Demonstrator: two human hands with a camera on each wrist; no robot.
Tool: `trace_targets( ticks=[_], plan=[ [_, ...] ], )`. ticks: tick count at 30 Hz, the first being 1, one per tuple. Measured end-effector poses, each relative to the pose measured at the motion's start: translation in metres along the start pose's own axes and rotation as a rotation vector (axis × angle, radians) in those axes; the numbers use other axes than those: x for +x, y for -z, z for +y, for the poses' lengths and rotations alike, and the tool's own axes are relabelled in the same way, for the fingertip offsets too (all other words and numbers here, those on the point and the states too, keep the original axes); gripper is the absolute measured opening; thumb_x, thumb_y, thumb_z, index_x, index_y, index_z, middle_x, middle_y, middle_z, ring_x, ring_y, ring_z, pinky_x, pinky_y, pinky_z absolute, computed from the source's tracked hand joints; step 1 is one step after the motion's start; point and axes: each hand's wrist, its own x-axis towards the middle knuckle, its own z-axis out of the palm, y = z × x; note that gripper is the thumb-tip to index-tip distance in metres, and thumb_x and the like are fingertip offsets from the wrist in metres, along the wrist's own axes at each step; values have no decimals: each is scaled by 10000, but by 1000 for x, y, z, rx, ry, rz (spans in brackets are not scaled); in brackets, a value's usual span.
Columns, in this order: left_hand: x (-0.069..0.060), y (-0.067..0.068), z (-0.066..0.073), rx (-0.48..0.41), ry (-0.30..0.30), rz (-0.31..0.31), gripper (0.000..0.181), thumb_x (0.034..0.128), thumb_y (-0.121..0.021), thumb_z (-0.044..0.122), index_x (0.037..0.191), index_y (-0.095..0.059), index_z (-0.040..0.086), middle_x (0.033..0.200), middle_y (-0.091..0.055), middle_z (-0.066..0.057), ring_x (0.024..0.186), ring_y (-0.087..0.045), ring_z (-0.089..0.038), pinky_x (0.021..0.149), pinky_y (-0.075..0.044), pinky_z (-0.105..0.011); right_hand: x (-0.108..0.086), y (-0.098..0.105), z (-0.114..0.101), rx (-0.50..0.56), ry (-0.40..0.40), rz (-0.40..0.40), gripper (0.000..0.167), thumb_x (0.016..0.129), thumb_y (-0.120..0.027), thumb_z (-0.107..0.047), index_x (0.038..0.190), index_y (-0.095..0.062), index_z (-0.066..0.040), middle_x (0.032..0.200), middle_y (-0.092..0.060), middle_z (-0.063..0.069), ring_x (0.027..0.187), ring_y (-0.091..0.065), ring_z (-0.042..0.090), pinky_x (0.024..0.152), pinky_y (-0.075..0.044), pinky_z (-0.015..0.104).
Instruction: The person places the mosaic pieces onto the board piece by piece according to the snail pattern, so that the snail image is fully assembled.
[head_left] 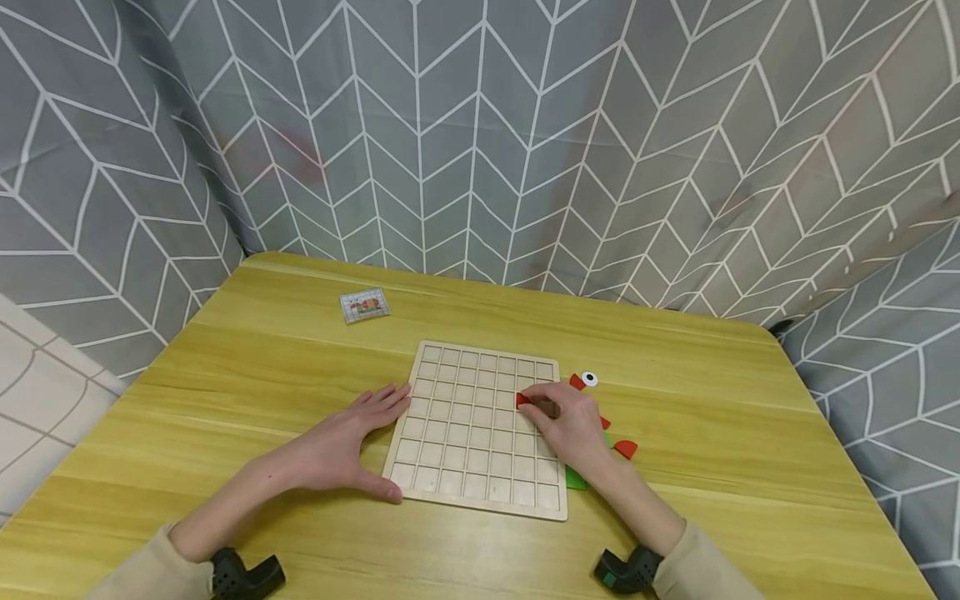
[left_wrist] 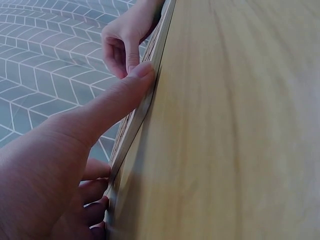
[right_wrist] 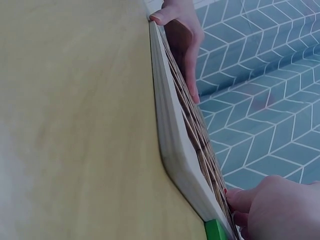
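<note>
Though small, red piece [head_left: 521,401] in right fingers [head_left: 542,390], picture card [head_left: 364,306] beyond

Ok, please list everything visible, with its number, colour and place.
Grid board: 1, pale wood, mid-table
Held piece: 1, red, board's right part
Loose red pieces: 3 seen, right of board
Eye piece: 1, black-and-white, right of board
Green pieces: count unclear, right of board
Picture card: 1, multicoloured, table's far left
Table: 1, yellowish, below
Curtains: count unclear, grey-white, around table
Tiles: several, whitish, lower left
Wrist devices: 2, black, bottom edge
Sleeves: 2, beige, bottom edge
Left hand: 1, board's left edge
Right hand: 1, pinching held piece
</note>
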Motion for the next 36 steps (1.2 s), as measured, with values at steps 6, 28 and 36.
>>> trace_targets(
  ticks=[6, 28, 36],
  plan=[
    [0, 0, 1, 2, -1, -1, 1237, 653, -745, 771, 1582, -280, 99, 1677, -155, -22, 1538, -113, -349, 1189, -187, -617, 0, 0, -1, 15, -3, -3, 191, 788, -831, -30, 962, -756, -57, 884, -748, 48, 706, -707, 102, 637, -549, 160],
    [0, -1, 2, -11, 4, 3, 1234, 651, -752, 765, 1581, -282, 102, 1677, -153, -13, 1539, -110, -348, 1186, -195, -617, -26, 87, 20, 16, -384, -99, 206, 859, -804, -254, 1053, -756, -205, 996, -750, -67, 954, -666, 90, 869, -501, 232],
    [0, 0, 1, -1, 11, -1, 1231, 656, -739, 775, 1582, -282, 105, 1678, -154, -14, 1535, -114, -368, 1174, -207, -635, -41, 83, 36, 122, -275, -154, 208, 808, -843, -192, 996, -762, -229, 981, -753, -93, 962, -679, 79, 870, -491, 160]
  ],
)
